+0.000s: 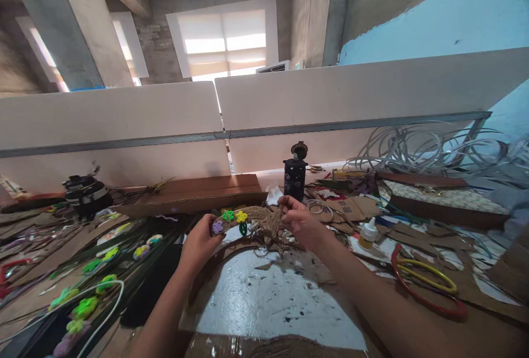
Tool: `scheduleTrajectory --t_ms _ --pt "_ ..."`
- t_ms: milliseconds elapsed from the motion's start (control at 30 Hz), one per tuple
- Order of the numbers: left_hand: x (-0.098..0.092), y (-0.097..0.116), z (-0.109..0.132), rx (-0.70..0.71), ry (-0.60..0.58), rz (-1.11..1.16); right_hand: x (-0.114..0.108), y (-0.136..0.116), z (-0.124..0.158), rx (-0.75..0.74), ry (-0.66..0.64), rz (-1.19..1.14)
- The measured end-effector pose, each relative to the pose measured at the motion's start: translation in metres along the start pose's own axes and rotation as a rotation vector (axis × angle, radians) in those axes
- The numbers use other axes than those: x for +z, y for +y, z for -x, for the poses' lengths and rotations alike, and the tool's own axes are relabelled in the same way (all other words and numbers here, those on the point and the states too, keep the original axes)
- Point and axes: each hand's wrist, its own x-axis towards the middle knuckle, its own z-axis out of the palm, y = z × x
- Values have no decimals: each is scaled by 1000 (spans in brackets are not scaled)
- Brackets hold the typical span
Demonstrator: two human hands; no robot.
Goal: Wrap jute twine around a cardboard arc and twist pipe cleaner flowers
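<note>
A curved, twine-wrapped hoop (258,213) is held up above the white board (264,286). Its left end is gripped by my left hand (199,250), fingers closed round it. On that side sit a purple flower (217,228), a green flower (227,215) and a yellow flower (241,216), with a dark green loop (243,229) hanging below. Loose, tangled twine (270,226) bunches at the hoop's right end. My right hand (300,223) is closed in a pinch beside this bunch, apparently on a strand of twine; its fingertips partly hide the contact.
Scissors with red and yellow handles (425,286) lie at right, near a small glue bottle (367,234). A black flask (295,179) with its lid up stands behind. Fuzzy colored flowers (85,307) lie at left. A patterned bag (442,198) and coiled clear tubing (417,146) are back right.
</note>
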Motion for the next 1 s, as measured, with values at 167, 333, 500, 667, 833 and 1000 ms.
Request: scheduleTrajectory --t_ms 167,333,500,667,833,1000 --pt "-3 2 1 -11 21 17 -1 2 -4 -37 -26 220" --pt "-6 8 2 -6 40 52 -11 7 -9 -113 70 381" --pt "-6 10 1 33 94 144 -13 11 -7 -102 61 449" --pt "-12 8 -2 -21 208 240 -14 19 -8 -48 22 539" --pt "-19 12 0 -98 246 239 -13 32 -4 -72 -43 788" --pt "-22 11 -2 -110 300 264 -15 41 -1 -93 -47 955"
